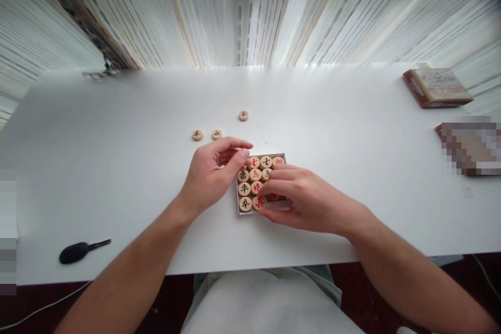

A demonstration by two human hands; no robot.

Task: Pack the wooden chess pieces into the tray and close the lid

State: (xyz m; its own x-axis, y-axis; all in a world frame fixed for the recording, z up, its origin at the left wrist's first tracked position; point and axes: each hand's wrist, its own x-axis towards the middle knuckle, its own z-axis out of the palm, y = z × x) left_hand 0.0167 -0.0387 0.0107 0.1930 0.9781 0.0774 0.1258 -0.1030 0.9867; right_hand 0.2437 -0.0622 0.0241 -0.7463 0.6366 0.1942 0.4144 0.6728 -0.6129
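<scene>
A shallow box [239,210] of round wooden Chinese chess pieces sits in front of me, the pieces laid in rows with red and black characters. My right hand [299,195] reaches over its right side, thumb and forefinger closed about a red-marked chess piece [259,203] in the nearest row. This hand covers part of the right columns. At the far left corner of the box is my left hand [217,169], its forefinger extended and thumb apart, the other fingers curled; I see nothing held in it. A black-marked piece [245,204] lies left of the red one.
Three loose chess pieces lie beyond the box: one at left [197,134], one near my left hand [216,134], one farther back [243,115]. A brown box [438,87] and a blurred-out object [472,146] are at right. A black brush-like object [76,252] lies front left on the white table [136,167].
</scene>
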